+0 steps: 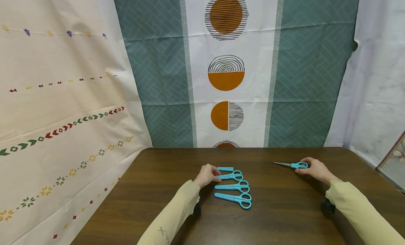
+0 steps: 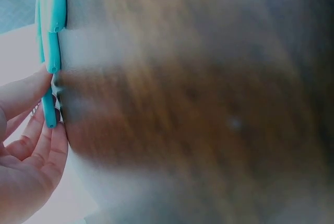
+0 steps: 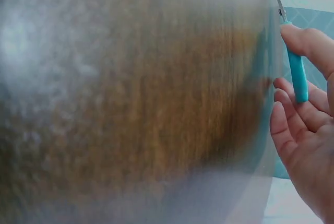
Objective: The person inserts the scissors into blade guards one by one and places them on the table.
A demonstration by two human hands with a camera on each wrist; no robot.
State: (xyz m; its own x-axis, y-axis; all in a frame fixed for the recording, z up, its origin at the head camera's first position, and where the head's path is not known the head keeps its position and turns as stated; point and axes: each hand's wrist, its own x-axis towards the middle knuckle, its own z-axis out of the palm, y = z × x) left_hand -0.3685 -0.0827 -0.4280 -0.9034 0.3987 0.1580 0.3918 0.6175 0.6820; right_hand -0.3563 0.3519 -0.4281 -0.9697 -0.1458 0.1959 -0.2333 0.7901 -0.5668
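In the head view my right hand holds a pair of light-blue scissors by the handle loops. The scissors' bare metal blades point left, and the right wrist view shows the thumb on the handle with the fingers beneath. My left hand has thumb and fingers around the covered tip of another pair of scissors, the farthest of three covered pairs. Just beyond it lies a loose blue blade cover. Nearer me are a middle covered pair and a front covered pair, handles to the right.
Everything lies on a dark brown wooden table. A teal and white patterned curtain hangs behind its far edge. Pale cloth with small printed motifs hangs at the left, and white cloth at the right.
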